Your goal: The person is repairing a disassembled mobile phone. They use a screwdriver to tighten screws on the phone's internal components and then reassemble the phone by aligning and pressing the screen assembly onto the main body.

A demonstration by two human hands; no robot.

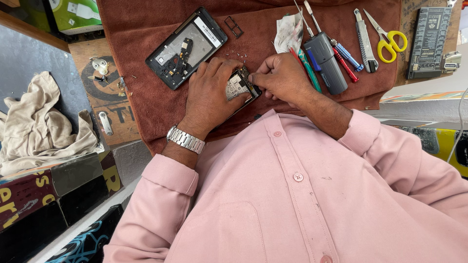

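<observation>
Bending over the worktop (109, 104), the person works on an opened phone body (240, 86) that lies on a brown towel (146, 92). Their left hand (209, 95) lies across it, fingers (219, 68) curled over its upper edge and clamped on it. Their right hand (280, 78) presses in from the other side, fingertips pinched together at the corner of the phone; whether they hold anything small I cannot tell. A metal watch (185, 140) sits on the left wrist. Just beyond the hands lies a detached phone frame (186, 47) with a card tray (234, 26) beside it. To the right rest a grey electric screwdriver (325, 62), a utility knife (364, 41) and yellow-handled scissors (388, 39).
</observation>
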